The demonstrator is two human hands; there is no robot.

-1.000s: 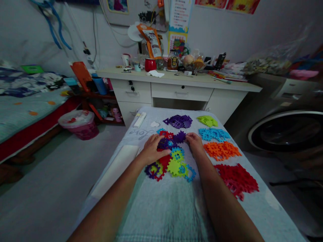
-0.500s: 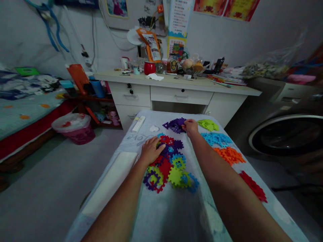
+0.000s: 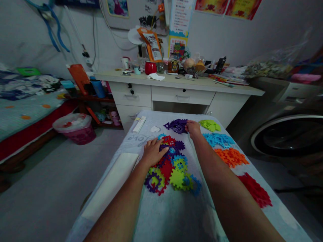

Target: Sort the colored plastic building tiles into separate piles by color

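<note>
My left hand (image 3: 154,153) lies with its fingers spread on the left side of a mixed pile of interlocking plastic pieces (image 3: 166,168) in red, purple, lime green and blue. Beyond that pile, my right hand (image 3: 193,128) has its fingers pinched at the right edge of a heap of purple interlocking pieces (image 3: 178,125); the fingers partly hide what they grip. Down the right side of the cloth lie single-colour heaps: lime green pieces (image 3: 210,125), blue pieces (image 3: 219,139), orange pieces (image 3: 231,157) and red pieces (image 3: 254,190).
A pale cloth (image 3: 176,215) covers the table. On its left are a long white board (image 3: 113,185) and a small white box (image 3: 139,124). A cluttered desk (image 3: 181,84) stands behind, a washing machine (image 3: 285,111) at right, a pink bin (image 3: 78,129) at left.
Both hands keep nearly the same places, the left on the mixed pile and the right at the purple heap. The view has shifted slightly.
</note>
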